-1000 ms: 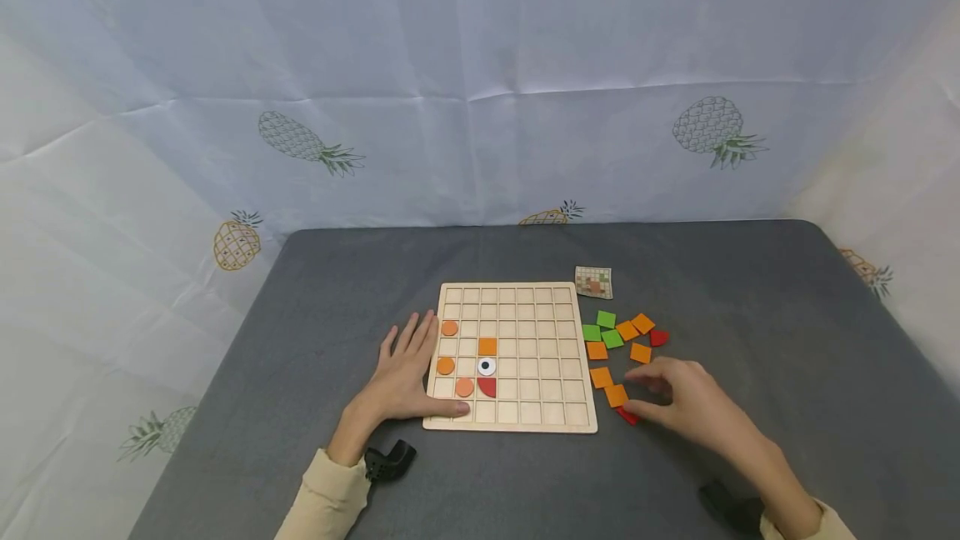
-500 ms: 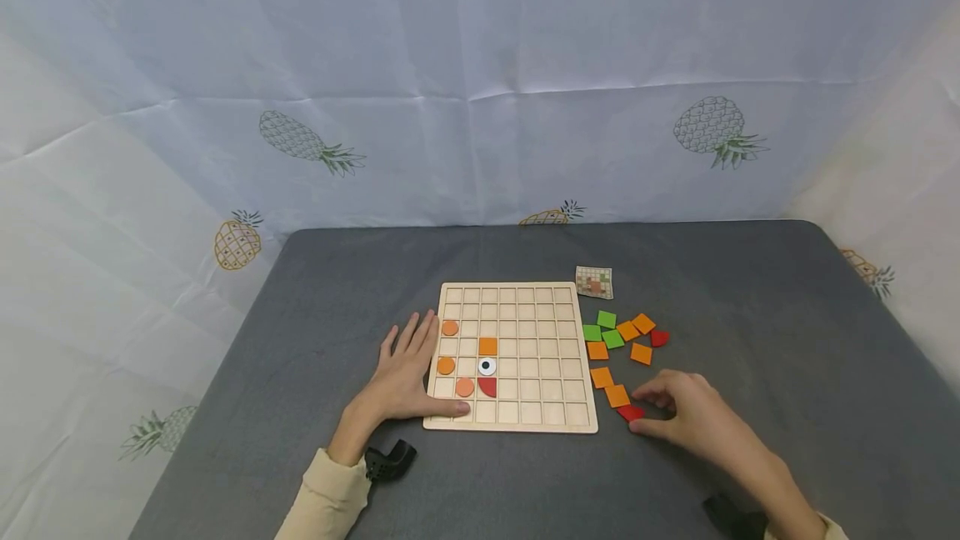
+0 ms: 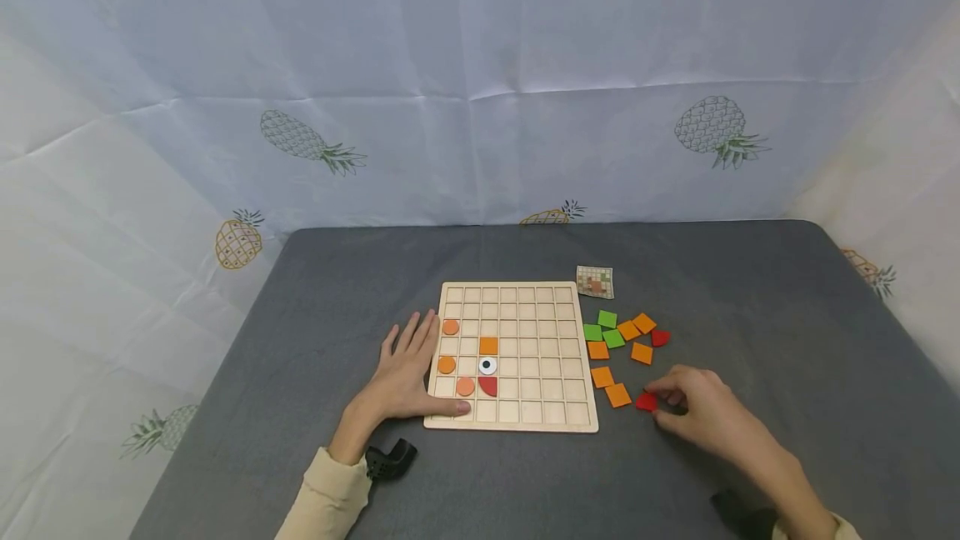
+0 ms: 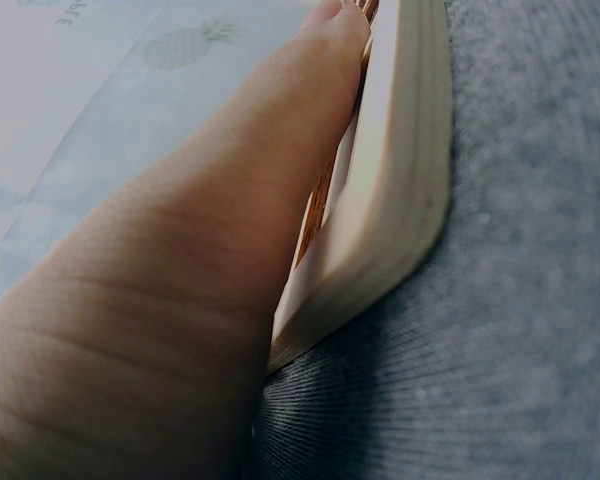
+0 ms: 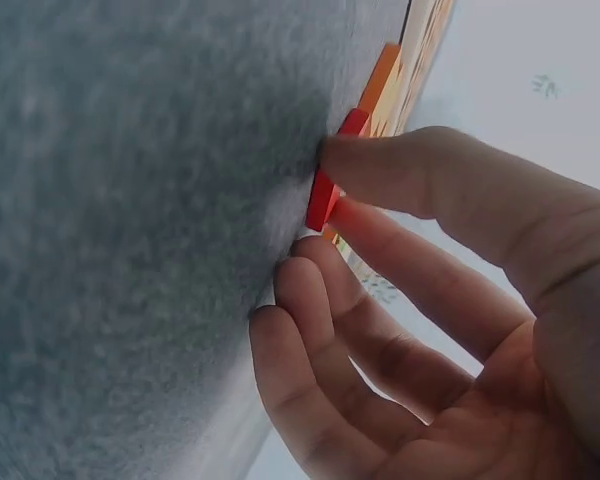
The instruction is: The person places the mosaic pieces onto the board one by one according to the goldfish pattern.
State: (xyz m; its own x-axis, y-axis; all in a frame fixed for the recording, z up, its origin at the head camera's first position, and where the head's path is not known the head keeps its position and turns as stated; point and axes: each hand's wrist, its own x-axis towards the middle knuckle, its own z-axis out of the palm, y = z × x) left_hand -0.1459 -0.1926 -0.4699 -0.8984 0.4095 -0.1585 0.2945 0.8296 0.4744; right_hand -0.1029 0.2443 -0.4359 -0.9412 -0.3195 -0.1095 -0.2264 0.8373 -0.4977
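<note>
My left hand (image 3: 401,373) lies along the left side of the wooden grid board (image 3: 536,357), fingers spread and straight, thumb resting over its near left corner. The left wrist view has that thumb against the board's edge (image 4: 405,160). Right of the board, my right hand (image 3: 705,411) pinches a red quarter-round tile (image 3: 646,402) between thumb and forefinger, low over the grey table. In the right wrist view the red tile (image 5: 325,190) stands at the thumb tip, its other fingers loosely curled below. In the board's cells sit an orange square (image 3: 488,346), an eye disc (image 3: 487,366), a red quarter-round and several orange discs.
Several orange squares (image 3: 618,396) and green squares (image 3: 592,332) lie between the board and my right hand. Another red tile (image 3: 660,338) lies farther back. A small pattern card (image 3: 595,282) is by the board's far right corner. The grey table (image 3: 360,273) meets a pineapple-print cloth behind.
My right hand has moved from the orange tile to the red tile near it and drawn that red tile to the right, away from the orange one. The left hand stays put.
</note>
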